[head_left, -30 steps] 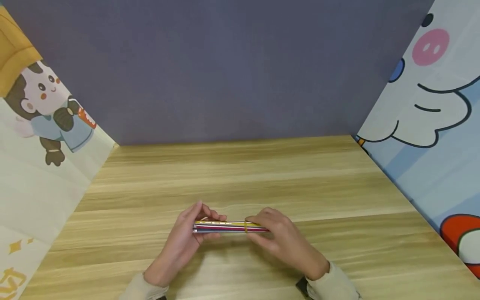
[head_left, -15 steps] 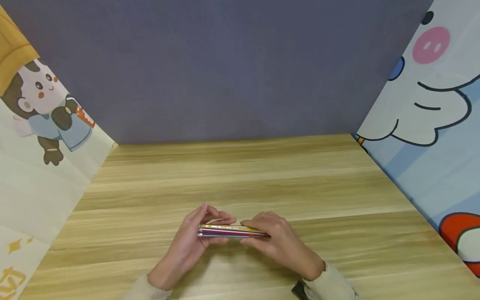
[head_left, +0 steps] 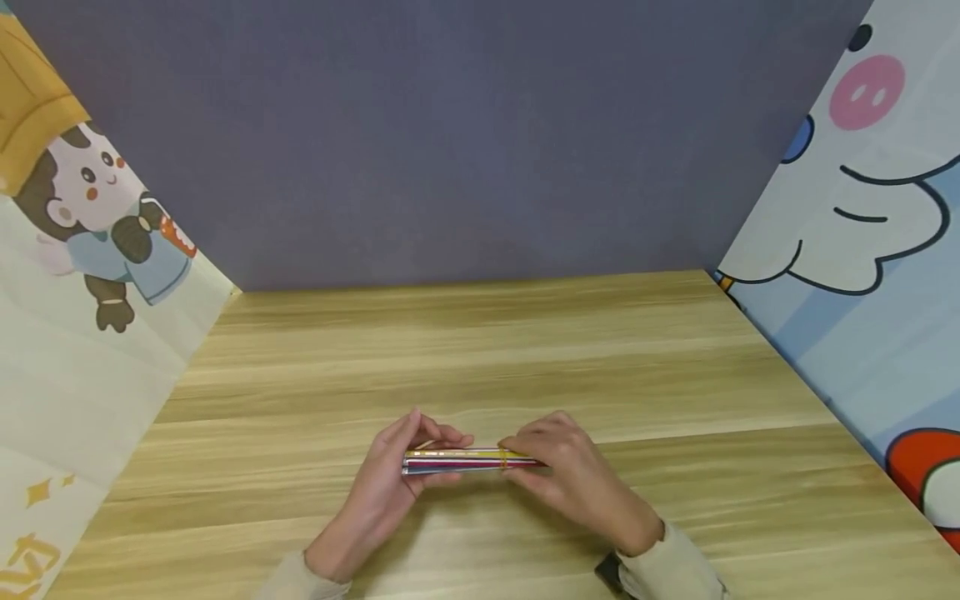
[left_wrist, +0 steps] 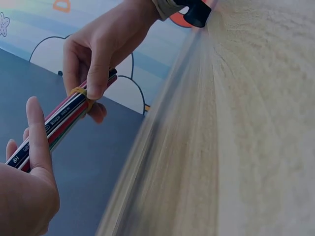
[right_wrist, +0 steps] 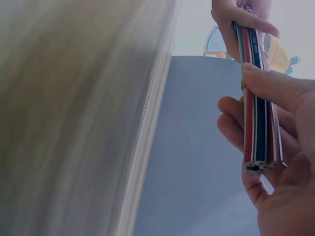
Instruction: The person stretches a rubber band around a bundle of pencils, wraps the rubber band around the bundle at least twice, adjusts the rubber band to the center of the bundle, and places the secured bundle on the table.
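A bundle of striped pencils [head_left: 456, 459] lies level between both hands, above the wooden table. The letters HB show on one dark pencil [left_wrist: 18, 156] in the left wrist view. A yellow rubber band [head_left: 503, 457] goes round the bundle, right of its middle. My left hand [head_left: 381, 482] holds the left end, thumb and fingers on opposite sides. My right hand [head_left: 576, 467] grips the bundle by the band, thumb against the pencils, and in the head view hides their right end. That end, with flat pencil tips [right_wrist: 256, 166], shows in the right wrist view.
The wood-grain table [head_left: 480, 358] spreads out under the hands. A dark grey panel [head_left: 465, 142] stands along its back edge. Cartoon-printed walls [head_left: 862, 333] flank it on the left and right. A black device [head_left: 611, 573] sits at the right wrist.
Both hands and the bundle have shifted a little to the right. Halfway through, the bundle tipped slightly down to the right, and now it is nearly level. Both hands keep their hold.
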Action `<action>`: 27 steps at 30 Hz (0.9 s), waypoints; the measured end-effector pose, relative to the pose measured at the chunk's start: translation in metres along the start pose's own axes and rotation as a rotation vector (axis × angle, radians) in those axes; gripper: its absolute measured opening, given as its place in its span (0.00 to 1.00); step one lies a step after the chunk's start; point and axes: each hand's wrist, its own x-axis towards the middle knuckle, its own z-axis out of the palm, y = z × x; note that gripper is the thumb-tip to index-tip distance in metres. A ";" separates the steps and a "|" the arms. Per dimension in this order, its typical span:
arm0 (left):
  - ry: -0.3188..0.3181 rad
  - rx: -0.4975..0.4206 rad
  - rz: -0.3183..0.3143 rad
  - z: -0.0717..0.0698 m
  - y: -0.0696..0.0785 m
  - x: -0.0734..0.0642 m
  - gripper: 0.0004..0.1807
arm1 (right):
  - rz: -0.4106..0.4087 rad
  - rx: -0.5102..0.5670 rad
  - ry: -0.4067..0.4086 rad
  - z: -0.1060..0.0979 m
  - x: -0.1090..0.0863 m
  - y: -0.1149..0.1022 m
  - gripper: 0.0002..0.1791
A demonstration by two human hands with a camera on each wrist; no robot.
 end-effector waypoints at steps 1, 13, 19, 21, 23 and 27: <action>0.009 0.004 0.002 0.000 0.000 -0.001 0.23 | -0.010 -0.004 -0.003 0.001 0.000 0.000 0.18; -0.009 -0.029 -0.060 0.010 -0.007 0.000 0.23 | 0.021 0.045 -0.086 0.010 -0.002 -0.003 0.19; 0.003 -0.022 -0.038 0.009 -0.001 0.001 0.22 | 0.082 0.042 -0.054 0.006 -0.002 0.002 0.23; 0.005 -0.033 -0.042 0.006 0.001 0.001 0.22 | 0.080 0.038 -0.064 0.002 -0.002 0.003 0.21; -0.001 -0.054 -0.047 0.004 0.001 0.001 0.22 | 0.067 0.042 -0.076 0.000 -0.002 0.002 0.18; -0.018 -0.094 -0.051 0.005 -0.004 0.001 0.21 | 0.018 0.003 -0.070 -0.001 -0.001 -0.005 0.16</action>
